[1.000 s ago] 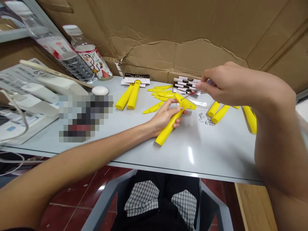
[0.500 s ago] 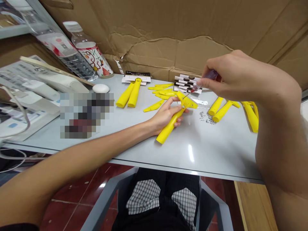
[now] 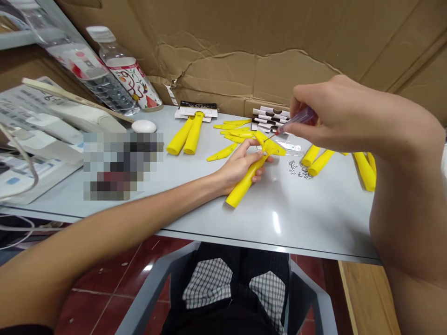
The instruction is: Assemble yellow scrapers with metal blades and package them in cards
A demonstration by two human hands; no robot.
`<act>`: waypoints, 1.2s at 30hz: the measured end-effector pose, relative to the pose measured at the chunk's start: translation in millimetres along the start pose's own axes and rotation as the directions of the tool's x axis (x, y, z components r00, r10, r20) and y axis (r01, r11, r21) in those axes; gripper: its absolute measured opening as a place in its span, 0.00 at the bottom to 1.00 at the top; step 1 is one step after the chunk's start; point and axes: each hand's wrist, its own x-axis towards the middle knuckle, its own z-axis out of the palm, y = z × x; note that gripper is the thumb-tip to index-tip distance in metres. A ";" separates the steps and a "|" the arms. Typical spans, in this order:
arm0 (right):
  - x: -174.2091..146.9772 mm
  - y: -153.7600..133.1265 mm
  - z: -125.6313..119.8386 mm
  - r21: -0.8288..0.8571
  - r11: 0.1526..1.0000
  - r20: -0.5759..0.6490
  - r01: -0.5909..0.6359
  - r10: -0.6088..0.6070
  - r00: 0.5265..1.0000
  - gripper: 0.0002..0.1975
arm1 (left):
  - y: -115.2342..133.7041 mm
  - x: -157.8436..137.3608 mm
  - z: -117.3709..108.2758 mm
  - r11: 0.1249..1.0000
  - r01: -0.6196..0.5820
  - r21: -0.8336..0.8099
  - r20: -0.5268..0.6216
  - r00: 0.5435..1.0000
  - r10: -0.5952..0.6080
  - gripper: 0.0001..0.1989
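My left hand (image 3: pixel 244 165) is closed around a yellow plastic handle (image 3: pixel 244 186) with a wide flared head, tilted over the table. A screwdriver (image 3: pixel 300 117) with a clear purplish grip is pinched in my right hand (image 3: pixel 326 111). Its thin tip meets the handle's head near a small hole; a screw there is too small to make out. Just right of the handle lies a scatter of small screws (image 3: pixel 303 172). Behind it are a flat metal blade (image 3: pixel 289 146) and several loose yellow flat pieces (image 3: pixel 240 135).
Two yellow handles with card labels (image 3: pixel 195 132) lie at the back left, more yellow handles (image 3: pixel 319 163) at the right. Stacked white cards (image 3: pixel 268 118) stand by the cardboard wall (image 3: pixel 223 60). Bottles (image 3: pixel 131 79), a white oval object (image 3: pixel 144 126) and packets (image 3: pixel 45 125) occupy the left.
My right hand and the screwdriver's grip have shifted and turned slightly, the tip staying at the handle's head. My left hand holds the handle as before. The whole view has shifted a little.
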 end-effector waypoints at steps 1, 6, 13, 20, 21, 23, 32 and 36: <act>0.7 -0.6 -0.1 -0.031 1.000 0.004 0.000 0.001 1.000 0.16 | -0.1 0.0 -0.1 1.000 -0.002 0.000 0.004 1.000 0.002 0.15; 4.3 -0.6 4.4 -0.095 0.995 -0.014 -0.004 0.003 1.000 0.27 | -0.5 -0.1 -0.5 1.000 -0.016 0.008 0.020 1.000 0.016 0.15; -0.5 6.5 8.1 0.030 0.999 0.010 -0.012 0.011 1.000 0.12 | 0.6 0.3 0.5 1.000 0.005 -0.010 -0.001 1.000 -0.005 0.15; 3.0 4.8 4.2 -0.090 0.996 -0.016 0.007 -0.008 1.000 0.20 | 1.7 -0.2 0.4 1.000 0.019 -0.013 -0.010 1.000 -0.019 0.16; 3.2 2.7 3.8 -0.096 0.995 -0.017 -0.003 0.001 1.000 0.20 | 1.6 -0.4 0.5 1.000 0.021 -0.006 -0.008 1.000 -0.021 0.16; 3.1 -1.6 3.6 -0.090 0.996 -0.037 -0.017 0.014 0.999 0.21 | 1.4 -0.8 0.6 1.000 0.020 0.004 -0.004 1.000 -0.020 0.16; 2.6 -3.3 8.0 -0.059 0.997 -0.022 0.048 -0.049 0.999 0.12 | 1.5 0.5 0.7 1.000 0.016 -0.026 -0.012 1.000 -0.016 0.15; 5.5 -7.4 8.7 -0.154 0.988 -0.049 0.023 -0.030 0.998 0.21 | 1.8 1.1 0.5 0.999 0.022 -0.034 -0.023 0.999 -0.023 0.14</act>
